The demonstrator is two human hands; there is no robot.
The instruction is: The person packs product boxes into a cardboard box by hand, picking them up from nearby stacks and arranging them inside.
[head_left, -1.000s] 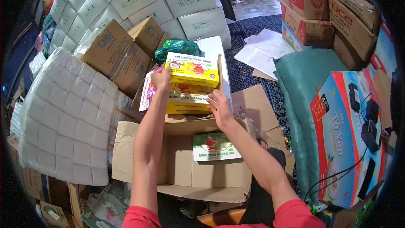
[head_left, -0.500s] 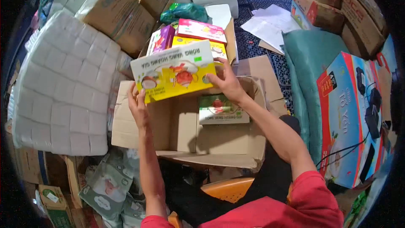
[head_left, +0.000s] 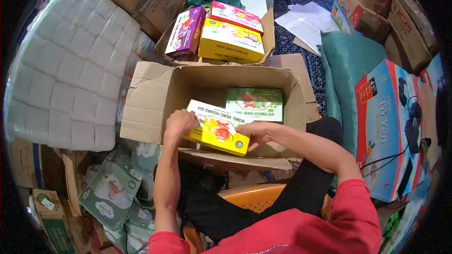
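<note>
Between my two hands is a yellow and white carton [head_left: 217, 129], tilted over the near part of an open cardboard box [head_left: 197, 77]. My left hand [head_left: 180, 124] grips its left end, and my right hand [head_left: 256, 134] has hold of its right end. Inside the box, behind the held carton, a green and white carton [head_left: 254, 105] lies at the far right. Beyond the box, a second cardboard box holds a purple carton [head_left: 187, 32], a pink carton [head_left: 237, 16] and another yellow carton [head_left: 231, 42].
A large plastic-wrapped white pack [head_left: 70, 70] stands at the left. Green-grey packages [head_left: 110, 190] lie below it. On the right are a rolled green sack [head_left: 353, 75] and a blue and red box [head_left: 383, 122] with black cables. White papers [head_left: 308, 23] lie on the patterned floor.
Both hands have brought the yellow carton down and nearer to me, from above the box's far edge to its near part. The carton's tilt has changed, and my view has shifted slightly.
</note>
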